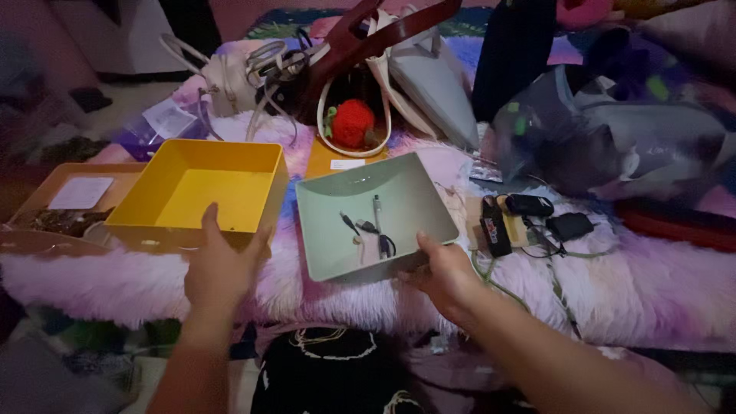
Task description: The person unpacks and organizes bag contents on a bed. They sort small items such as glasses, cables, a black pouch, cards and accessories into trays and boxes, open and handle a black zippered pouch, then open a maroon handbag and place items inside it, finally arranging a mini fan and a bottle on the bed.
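Pink-and-lilac shag fabric [613, 284] covered the low surface, dimly lit, with bags and clutter heaped along its far side. Right hand [445, 276] gripped the near right corner of a grey-green tray [399, 192], thumb over the rim and fingers hidden beneath; the tray sat tilted, its near edge lifted toward the viewer. Inside lay a pen [376, 209], a short black cable [349, 223] and a small pale item [370, 245], gathered toward the lower middle. Left hand [222, 268] was open, fingers spread and holding nothing, its fingertips at the near wall of a yellow box [230, 165] that stood just left of the tray; whether they touched the wall could not be told. A shallow tan tray [46, 188] with a white card [80, 192] lay left of the box. Right of the grey-green tray rested small black gadgets [529, 205] and a green cord [556, 287]. Behind it stood a white handbag [429, 77] with a red knitted ball [353, 123] at its front, and a grey plastic bag [613, 130] farther right.
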